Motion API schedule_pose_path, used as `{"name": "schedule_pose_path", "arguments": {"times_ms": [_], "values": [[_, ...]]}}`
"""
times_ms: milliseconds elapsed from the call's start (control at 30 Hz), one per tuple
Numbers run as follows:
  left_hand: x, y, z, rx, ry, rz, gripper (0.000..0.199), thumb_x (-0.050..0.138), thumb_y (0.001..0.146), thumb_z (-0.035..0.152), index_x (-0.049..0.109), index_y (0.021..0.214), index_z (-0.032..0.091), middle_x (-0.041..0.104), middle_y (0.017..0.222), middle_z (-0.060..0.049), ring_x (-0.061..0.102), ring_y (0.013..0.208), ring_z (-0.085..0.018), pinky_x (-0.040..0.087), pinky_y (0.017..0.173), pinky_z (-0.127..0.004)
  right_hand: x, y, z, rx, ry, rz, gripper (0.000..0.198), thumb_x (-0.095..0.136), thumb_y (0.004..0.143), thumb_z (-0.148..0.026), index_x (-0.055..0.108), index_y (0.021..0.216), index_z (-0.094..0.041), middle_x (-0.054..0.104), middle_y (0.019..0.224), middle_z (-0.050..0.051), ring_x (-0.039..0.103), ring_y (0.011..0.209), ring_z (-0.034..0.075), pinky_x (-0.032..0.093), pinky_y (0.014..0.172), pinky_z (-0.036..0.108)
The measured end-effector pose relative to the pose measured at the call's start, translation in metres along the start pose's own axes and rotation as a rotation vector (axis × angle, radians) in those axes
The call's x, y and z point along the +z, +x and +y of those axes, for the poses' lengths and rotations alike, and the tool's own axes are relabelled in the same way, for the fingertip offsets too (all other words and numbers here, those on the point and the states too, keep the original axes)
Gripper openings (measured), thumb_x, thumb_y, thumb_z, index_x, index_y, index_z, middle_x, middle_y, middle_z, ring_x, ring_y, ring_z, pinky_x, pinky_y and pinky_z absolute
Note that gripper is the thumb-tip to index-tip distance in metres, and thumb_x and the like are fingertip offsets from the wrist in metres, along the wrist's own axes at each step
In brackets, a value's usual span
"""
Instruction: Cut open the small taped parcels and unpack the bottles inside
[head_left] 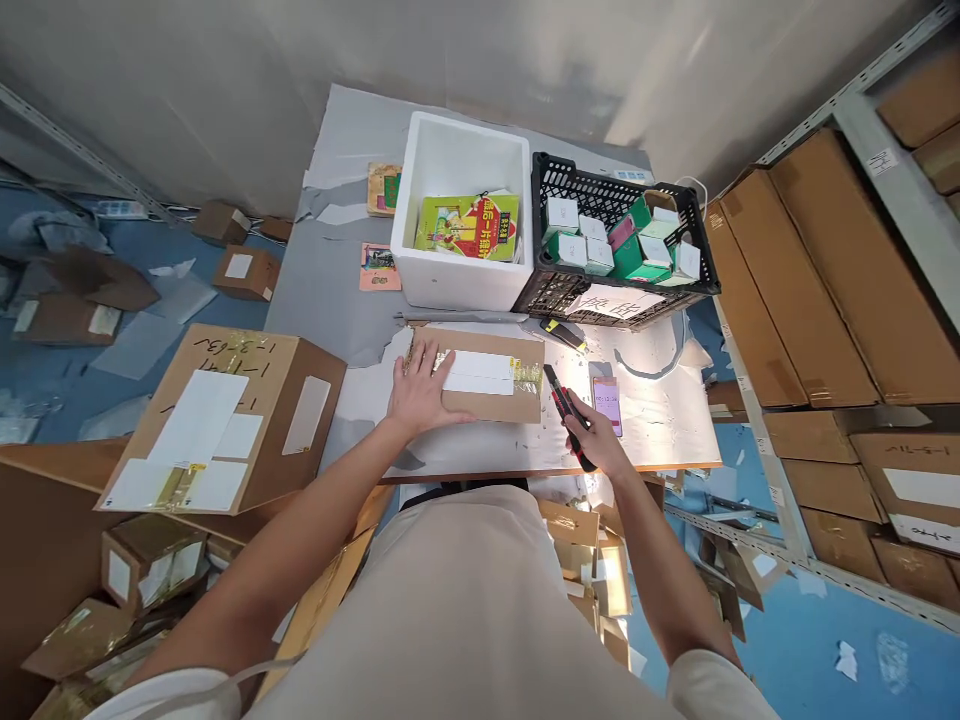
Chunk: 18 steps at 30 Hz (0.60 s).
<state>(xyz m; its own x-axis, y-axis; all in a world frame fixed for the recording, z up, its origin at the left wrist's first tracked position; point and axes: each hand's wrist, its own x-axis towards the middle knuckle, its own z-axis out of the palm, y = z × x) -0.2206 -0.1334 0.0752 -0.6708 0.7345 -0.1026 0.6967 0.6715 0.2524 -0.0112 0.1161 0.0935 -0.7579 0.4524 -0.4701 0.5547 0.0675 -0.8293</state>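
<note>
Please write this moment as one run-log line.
left hand: spread on cardboard box | right hand: grips red-black cutter | nearby: phone, white bin, black crate

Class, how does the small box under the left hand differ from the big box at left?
The small box looks much smaller than the big box. The left hand presses flat on the small box, while no hand touches the big box. The big box shows dark handwriting; none is visible on the small box. Both are brown cardboard, white-labelled and taped.

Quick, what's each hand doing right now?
Left hand: open, resting on the flat cardboard box.
Right hand: closed, holding a red-and-black cutter.
</note>
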Motion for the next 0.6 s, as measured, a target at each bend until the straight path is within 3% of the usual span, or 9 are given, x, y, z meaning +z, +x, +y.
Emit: {"name": "schedule_pose_path", "arguments": {"times_ms": [133, 300, 467, 600], "values": [[0.000, 0.004, -0.001, -0.016, -0.047, 0.009, 0.116, 0.061, 0.052, 0.080, 0.030, 0.146, 0.019, 0.018, 0.155, -0.018, 0.012, 0.141, -0.042, 0.010, 0.110, -0.057, -0.013, 0.012, -0.023, 0.007, -0.163, -0.082, 0.063, 0.058, 0.081, -0.028, 0.041, 0.142, -0.026, 0.060, 0.067, -0.003, 0.054, 0.041, 0.009, 0.044, 0.039, 0.021], [-0.001, 0.007, 0.002, -0.075, -0.030, -0.001, 0.116, 0.063, 0.052, 0.079, 0.030, 0.145, 0.019, 0.019, 0.154, -0.019, 0.012, 0.141, -0.042, 0.012, 0.109, -0.058, -0.008, 0.019, -0.049, -0.026, -0.404, -0.080, 0.061, 0.057, 0.080, -0.019, 0.046, 0.139, -0.026, 0.059, 0.058, -0.004, 0.053, 0.038, 0.010, 0.039, 0.037, 0.019], [-0.002, 0.004, 0.005, -0.088, -0.006, -0.044, 0.116, 0.064, 0.053, 0.077, 0.028, 0.146, 0.019, 0.017, 0.155, -0.018, 0.009, 0.141, -0.043, 0.016, 0.107, -0.059, -0.004, 0.012, -0.065, 0.003, -0.514, -0.178, 0.058, 0.048, 0.085, -0.018, 0.040, 0.142, -0.027, 0.061, 0.064, -0.002, 0.056, 0.041, 0.013, 0.041, 0.040, 0.022], [-0.003, 0.005, 0.006, -0.102, -0.001, -0.058, 0.113, 0.061, 0.056, 0.077, 0.026, 0.147, 0.020, 0.015, 0.156, -0.018, 0.008, 0.141, -0.045, 0.017, 0.105, -0.060, 0.005, 0.011, -0.084, -0.077, -0.862, -0.126, 0.052, 0.046, 0.085, -0.015, 0.045, 0.136, -0.018, 0.067, 0.072, 0.005, 0.060, 0.051, 0.018, 0.043, 0.052, 0.025]]}}
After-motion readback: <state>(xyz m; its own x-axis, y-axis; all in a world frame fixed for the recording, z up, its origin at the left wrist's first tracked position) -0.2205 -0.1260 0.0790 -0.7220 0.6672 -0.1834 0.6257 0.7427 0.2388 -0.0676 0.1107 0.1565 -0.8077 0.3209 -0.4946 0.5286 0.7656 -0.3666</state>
